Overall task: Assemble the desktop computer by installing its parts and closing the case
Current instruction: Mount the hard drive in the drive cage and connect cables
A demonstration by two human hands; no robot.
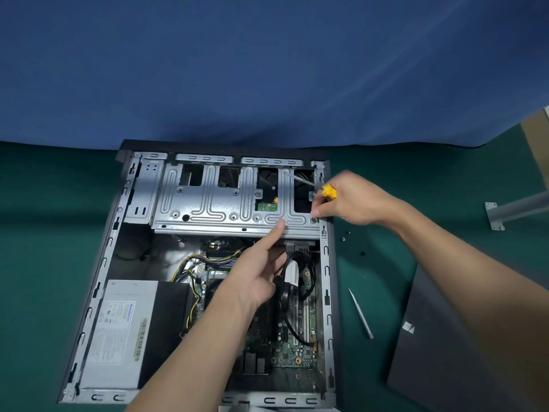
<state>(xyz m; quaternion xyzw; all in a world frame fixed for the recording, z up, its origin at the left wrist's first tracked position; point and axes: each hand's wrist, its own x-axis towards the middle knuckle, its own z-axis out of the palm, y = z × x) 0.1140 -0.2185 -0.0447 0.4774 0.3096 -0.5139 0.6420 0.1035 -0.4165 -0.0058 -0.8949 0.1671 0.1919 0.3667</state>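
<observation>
Starting with the computer case: position? asks the supervisor.

Inspector: It lies on its side on the green mat, open face up. The dark side panel is off and lies on the mat to its right, apart from it. The power supply sits in the near left corner and the motherboard on the right. The metal drive cage spans the far end.

Supervisor: Hands?

Inspector: The left hand reaches over the motherboard with its index finger outstretched, the tip pressing the cage's near edge. Its other fingers are loosely bent beside the black cables, gripping nothing that shows. The right hand is curled round the yellow handle of a screwdriver at the cage's far right corner, shaft angled up and to the left.

Supervisor: Loose items?

Inspector: Small dark screws lie on the mat just right of the case. A thin metal tool lies between the case and the panel. A grey bracket sits at the right edge.
</observation>
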